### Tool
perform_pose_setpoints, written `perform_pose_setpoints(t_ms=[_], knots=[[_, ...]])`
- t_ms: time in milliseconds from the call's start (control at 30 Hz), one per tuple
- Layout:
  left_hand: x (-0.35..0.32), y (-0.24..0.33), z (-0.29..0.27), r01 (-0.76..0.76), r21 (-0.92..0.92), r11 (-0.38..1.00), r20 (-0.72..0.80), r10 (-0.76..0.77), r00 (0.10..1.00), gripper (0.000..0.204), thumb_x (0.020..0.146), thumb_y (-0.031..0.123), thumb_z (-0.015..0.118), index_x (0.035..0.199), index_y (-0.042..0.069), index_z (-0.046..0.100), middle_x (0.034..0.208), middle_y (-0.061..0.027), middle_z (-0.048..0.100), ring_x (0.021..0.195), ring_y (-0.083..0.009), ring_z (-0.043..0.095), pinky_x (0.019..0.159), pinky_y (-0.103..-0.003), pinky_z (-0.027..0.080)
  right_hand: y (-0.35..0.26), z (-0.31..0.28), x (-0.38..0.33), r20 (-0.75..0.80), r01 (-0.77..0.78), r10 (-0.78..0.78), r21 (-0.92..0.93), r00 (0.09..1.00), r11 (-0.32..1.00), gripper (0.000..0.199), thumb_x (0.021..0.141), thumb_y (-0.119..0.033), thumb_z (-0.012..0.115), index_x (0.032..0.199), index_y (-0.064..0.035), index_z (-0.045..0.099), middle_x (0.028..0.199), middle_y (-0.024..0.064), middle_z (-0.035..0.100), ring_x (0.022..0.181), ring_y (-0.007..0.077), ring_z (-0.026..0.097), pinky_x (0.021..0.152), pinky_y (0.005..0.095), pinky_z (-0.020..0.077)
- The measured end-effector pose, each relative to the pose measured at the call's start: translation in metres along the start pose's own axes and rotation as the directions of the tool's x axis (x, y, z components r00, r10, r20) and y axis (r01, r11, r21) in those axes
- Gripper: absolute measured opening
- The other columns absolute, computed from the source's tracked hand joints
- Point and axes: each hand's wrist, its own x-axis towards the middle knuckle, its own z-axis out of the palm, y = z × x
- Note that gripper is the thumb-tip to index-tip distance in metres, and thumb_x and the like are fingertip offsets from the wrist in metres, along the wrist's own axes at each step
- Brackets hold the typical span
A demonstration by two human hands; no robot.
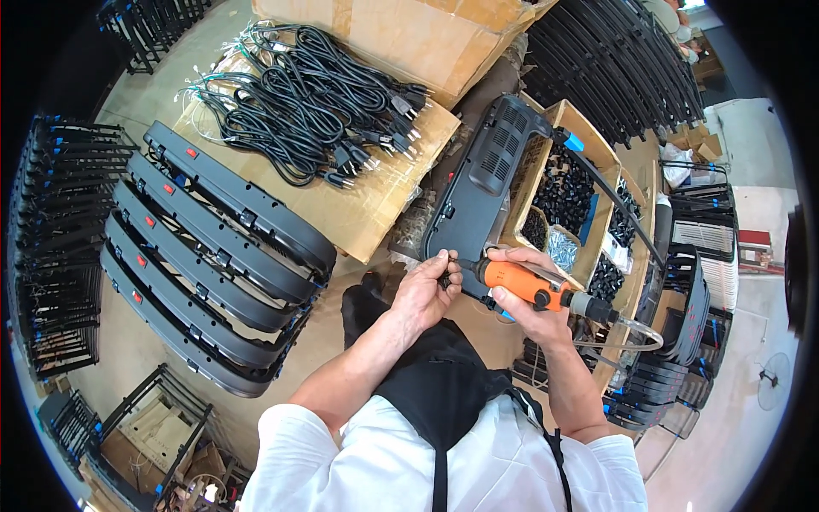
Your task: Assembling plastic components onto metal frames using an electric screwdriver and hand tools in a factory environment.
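Observation:
My right hand [536,300] grips an orange air screwdriver [520,279] with a hose at its back end, its nose pointing left. Beside the tool's tip, my left hand [426,292] is closed, with small dark pieces [444,279] showing between the fingers; they look like screws. Just beyond both hands lies a black plastic housing [456,205] with a vented raised part at its far end. The tip of the screwdriver is close to my left fingertips, near the housing's lower edge; whether they touch I cannot tell.
A divided wooden box [518,243] holds black clips, dark screws and silver screws [561,249]. Black power cords [307,102] are heaped on cardboard [375,209]. Several curved black covers [213,256] with red switches stand stacked at left. Black frames [610,68] lean at the back right.

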Motion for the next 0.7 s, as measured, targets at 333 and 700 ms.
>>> perform_pose_setpoints(t_ms=[333,700], knots=[[0.003,0.01,0.005,0.041,0.005,0.999,-0.041,-0.04,0.998,0.026,0.113,0.029,0.057,0.119,0.005,0.066,0.093,-0.002,0.065,0.081,-0.0146,0.064,0.074,-0.029,0.056,0.002,0.003,0.017,-0.007,-0.019,0.019,0.009,1.0,1.0,0.05,0.089,-0.002,0.08,0.134,-0.0036,0.059,0.134,0.0137,0.071,0.125,0.0241,0.067,0.11,0.0399,0.0521],[-0.008,-0.003,-0.002,-0.053,0.264,0.963,0.022,0.049,0.999,0.032,0.116,0.031,0.05,0.123,0.004,0.066,0.1,-0.005,0.07,0.087,-0.0142,0.065,0.075,-0.03,0.056,0.015,0.03,0.054,-0.011,-0.067,0.066,-0.134,0.998,0.989,0.049,0.091,0.0,0.078,0.135,-0.0037,0.058,0.134,0.0134,0.069,0.122,0.0213,0.066,0.108,0.0375,0.052]])
